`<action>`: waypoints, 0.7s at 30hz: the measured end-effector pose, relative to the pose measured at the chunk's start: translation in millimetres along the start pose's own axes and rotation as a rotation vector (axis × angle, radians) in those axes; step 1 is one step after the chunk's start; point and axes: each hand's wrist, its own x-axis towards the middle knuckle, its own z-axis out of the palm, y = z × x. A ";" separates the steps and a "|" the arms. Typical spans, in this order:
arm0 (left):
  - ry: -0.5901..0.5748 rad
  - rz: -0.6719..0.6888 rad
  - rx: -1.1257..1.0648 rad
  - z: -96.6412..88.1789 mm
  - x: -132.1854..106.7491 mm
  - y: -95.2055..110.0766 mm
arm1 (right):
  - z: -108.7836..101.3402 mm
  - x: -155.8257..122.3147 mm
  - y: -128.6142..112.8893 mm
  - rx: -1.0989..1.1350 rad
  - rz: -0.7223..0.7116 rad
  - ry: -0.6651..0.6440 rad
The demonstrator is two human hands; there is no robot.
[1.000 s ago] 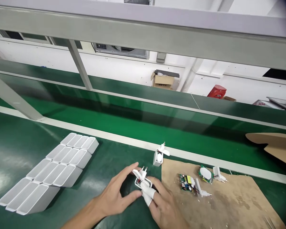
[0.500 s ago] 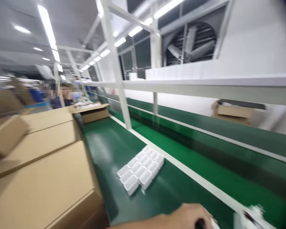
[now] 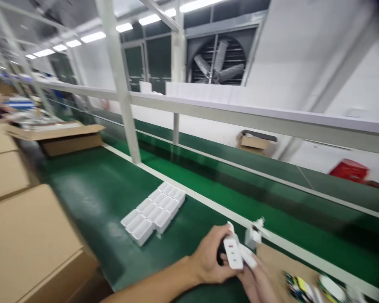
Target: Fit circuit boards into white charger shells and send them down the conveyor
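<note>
Our left hand (image 3: 213, 259) and right hand (image 3: 259, 280) both grip a white charger (image 3: 233, 252) over the green bench (image 3: 91, 193), near white casings (image 3: 153, 210).

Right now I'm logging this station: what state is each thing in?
White plastic charger: held in both hands.
Left hand: gripping it.
Right hand: touching it.
White open shells: grouped, lying flat.
Second white charger: standing, unheld.
Brown cardboard box: flaps open.
</note>
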 end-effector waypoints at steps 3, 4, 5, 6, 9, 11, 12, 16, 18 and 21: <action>0.027 -0.033 0.003 -3.9 5.5 12.0 | -8.4 -6.4 -16.0 0.324 0.284 0.023; 0.022 -0.038 -0.004 -3.6 6.9 13.6 | -7.2 -6.0 -19.8 0.417 0.347 0.020; 0.020 -0.041 -0.011 -2.8 8.0 14.2 | -5.4 -5.1 -22.6 0.473 0.380 0.016; 0.019 -0.040 -0.015 -1.8 8.9 14.2 | -3.7 -4.1 -24.7 0.509 0.399 0.015; 0.013 -0.030 -0.011 0.9 10.8 12.9 | -2.1 -3.0 -27.1 0.579 0.450 0.029; 0.006 -0.033 -0.005 1.5 11.8 12.7 | -3.8 -3.5 -27.3 0.608 0.463 0.034; 0.002 -0.037 -0.001 1.6 12.2 12.9 | -4.9 -3.8 -27.1 0.616 0.463 0.030; -0.026 -0.057 0.014 1.4 13.3 13.9 | -8.5 -4.0 -23.2 0.612 0.462 0.017; -0.046 -0.061 0.005 1.2 13.7 13.6 | -9.9 -4.4 -17.5 0.583 0.465 0.017; -0.078 -0.069 0.009 -0.6 14.1 10.6 | -12.5 -6.9 -6.6 0.397 0.364 0.069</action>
